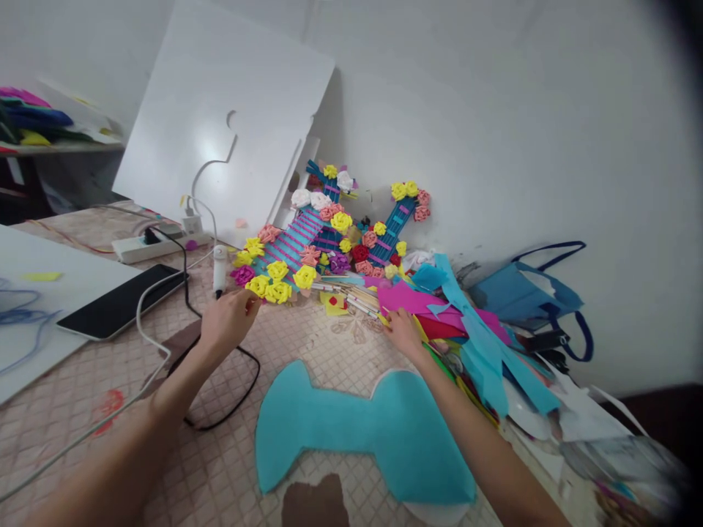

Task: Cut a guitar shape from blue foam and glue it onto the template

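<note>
My left hand [228, 320] is at the lower left edge of a blue woven piece with purple strips [294, 241], its fingertips at the yellow paper flowers [266, 288]. Its fingers are bent; whether they grip a flower is unclear. My right hand [403, 331] rests by the pile of magenta paper [411, 301] and thin sticks [359, 298], fingers bent, with its tips beside the sticks' ends. Nearer to me, between my forearms, lies a turquoise cut-out shape [346, 423] with a white edge showing behind it.
A black tablet [124, 301], a power strip [143, 247] and cables lie at the left. A white board [220, 95] leans on the wall. More flowered woven pieces [394, 227] stand behind. At the right are turquoise strips [488, 359] and a blue bag [527, 296].
</note>
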A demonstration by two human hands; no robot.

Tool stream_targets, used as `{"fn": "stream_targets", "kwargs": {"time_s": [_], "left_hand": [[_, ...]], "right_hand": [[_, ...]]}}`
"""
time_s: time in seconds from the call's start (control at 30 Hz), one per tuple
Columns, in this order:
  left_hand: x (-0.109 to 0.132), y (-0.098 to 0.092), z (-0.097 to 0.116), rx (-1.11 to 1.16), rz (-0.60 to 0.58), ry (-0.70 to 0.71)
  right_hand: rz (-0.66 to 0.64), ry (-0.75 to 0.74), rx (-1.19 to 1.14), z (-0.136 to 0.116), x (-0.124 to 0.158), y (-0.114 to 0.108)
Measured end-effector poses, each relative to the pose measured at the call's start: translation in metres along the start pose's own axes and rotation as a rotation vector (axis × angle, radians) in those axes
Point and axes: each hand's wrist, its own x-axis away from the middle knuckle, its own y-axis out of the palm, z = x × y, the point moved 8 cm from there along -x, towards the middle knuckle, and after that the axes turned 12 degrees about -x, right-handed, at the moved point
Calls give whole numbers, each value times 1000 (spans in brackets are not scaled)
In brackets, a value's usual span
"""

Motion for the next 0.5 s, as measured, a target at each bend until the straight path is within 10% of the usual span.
{"fn": "stream_targets", "kwargs": {"time_s": [0.27,0.5], "left_hand": [[1,2,5,6,3,44],[1,9,7,9,-25,49]], "right_hand": [[-91,-80,-50,3,-11,-1],[7,-149,-39,-9,-75,-23]]}}
